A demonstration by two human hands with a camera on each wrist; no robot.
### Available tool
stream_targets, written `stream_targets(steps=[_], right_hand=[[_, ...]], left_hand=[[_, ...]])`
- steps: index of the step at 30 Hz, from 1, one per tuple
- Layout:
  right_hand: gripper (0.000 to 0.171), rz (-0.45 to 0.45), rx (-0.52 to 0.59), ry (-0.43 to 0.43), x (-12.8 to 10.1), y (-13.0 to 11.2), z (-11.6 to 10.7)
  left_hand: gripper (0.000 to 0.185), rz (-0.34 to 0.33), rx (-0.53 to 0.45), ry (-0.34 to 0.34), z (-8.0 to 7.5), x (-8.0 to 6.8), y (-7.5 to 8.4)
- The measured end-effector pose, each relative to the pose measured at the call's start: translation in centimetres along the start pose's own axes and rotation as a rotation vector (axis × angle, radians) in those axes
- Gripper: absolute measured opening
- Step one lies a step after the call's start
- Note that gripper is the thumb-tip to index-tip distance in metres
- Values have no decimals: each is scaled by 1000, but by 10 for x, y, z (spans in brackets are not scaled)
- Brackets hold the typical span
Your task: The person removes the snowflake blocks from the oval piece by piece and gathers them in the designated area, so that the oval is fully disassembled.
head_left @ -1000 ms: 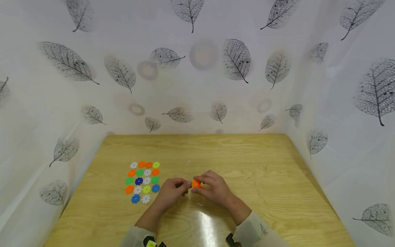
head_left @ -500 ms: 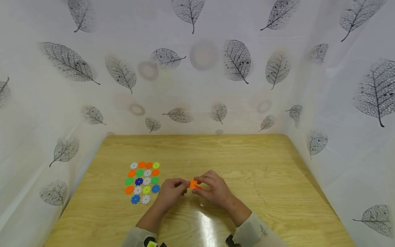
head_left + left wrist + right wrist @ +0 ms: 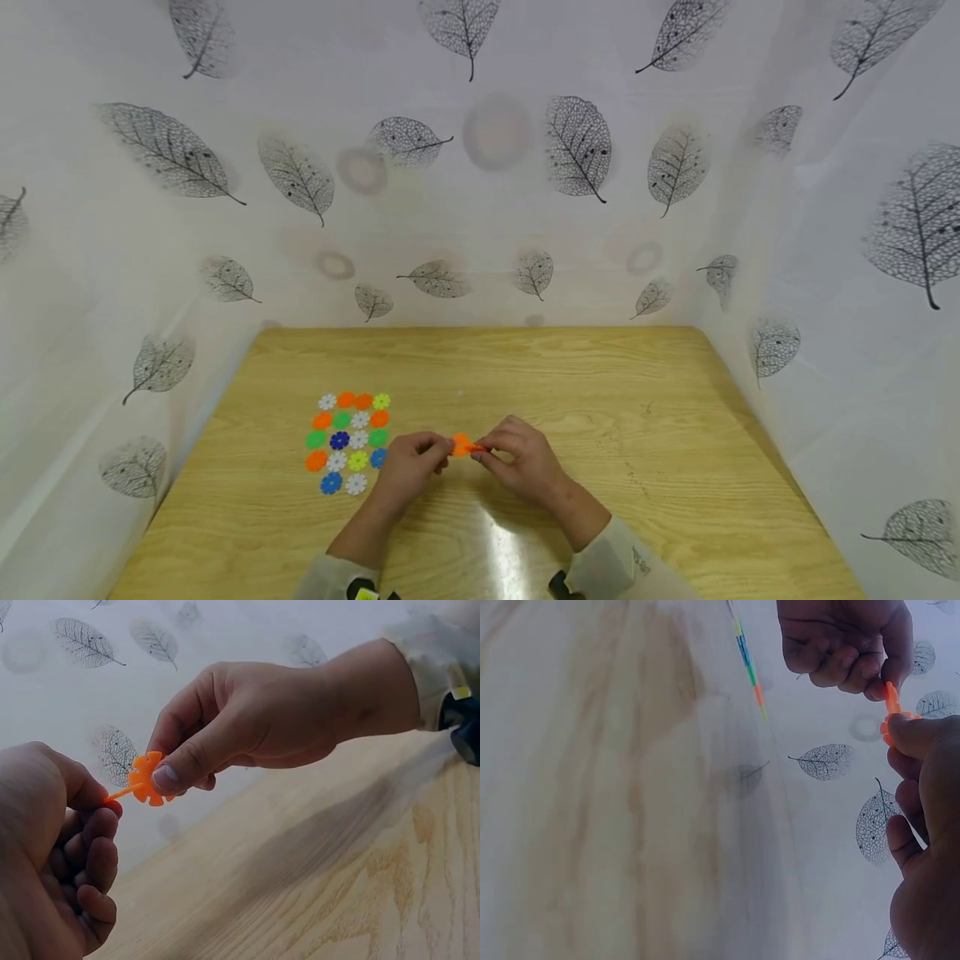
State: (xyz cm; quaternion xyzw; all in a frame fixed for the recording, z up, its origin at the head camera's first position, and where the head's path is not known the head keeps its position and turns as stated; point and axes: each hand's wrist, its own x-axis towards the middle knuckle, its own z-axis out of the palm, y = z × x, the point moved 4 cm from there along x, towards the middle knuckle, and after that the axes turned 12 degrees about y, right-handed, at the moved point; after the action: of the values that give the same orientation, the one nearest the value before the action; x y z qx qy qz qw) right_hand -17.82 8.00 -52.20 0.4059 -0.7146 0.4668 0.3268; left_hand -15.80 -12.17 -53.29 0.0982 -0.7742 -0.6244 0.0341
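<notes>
Left wrist view: right hand [image 3: 255, 724] pinches an orange disc [image 3: 146, 778], left hand [image 3: 52, 847] pinches a second (edge-on) [image 3: 120, 794]. Slotting step, I'd say; next needs notches aligned.

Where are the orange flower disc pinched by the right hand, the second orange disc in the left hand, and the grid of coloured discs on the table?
orange flower disc [image 3: 147, 778], left wrist view, its notched face.
second orange disc [image 3: 892, 697], right wrist view, its edge.
grid of coloured discs [image 3: 347, 440], head view, middle of the grid.

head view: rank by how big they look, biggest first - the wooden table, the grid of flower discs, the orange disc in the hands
1. wooden table
2. grid of flower discs
3. orange disc, pinched between left hand and right hand
</notes>
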Motion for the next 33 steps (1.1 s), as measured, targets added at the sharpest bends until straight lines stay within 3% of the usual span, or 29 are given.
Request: stream_targets(steps=[4,9,12,16,24,33], right_hand=[[15,-15,-33,-3,0,-2,0],[19,11,-68,55,-2,1,-10],[18,62,-56,48,-3,4,-13],[15,141,-48,-21,-5,4,-7],[20,457,-13,-218,-6,-2,18],[16,514,8,-429,-4,-10,61]], left_hand=[[20,-47,-40,35,-10,1,-5],[26,-114,-61,130,-50,2,-14],[32,-122,-3,127,-69,2,-18],[41,-145,79,109,-89,0,-29],[54,-139,275,213,-134,-5,-41],[56,-169,452,291,-173,-14,-52]])
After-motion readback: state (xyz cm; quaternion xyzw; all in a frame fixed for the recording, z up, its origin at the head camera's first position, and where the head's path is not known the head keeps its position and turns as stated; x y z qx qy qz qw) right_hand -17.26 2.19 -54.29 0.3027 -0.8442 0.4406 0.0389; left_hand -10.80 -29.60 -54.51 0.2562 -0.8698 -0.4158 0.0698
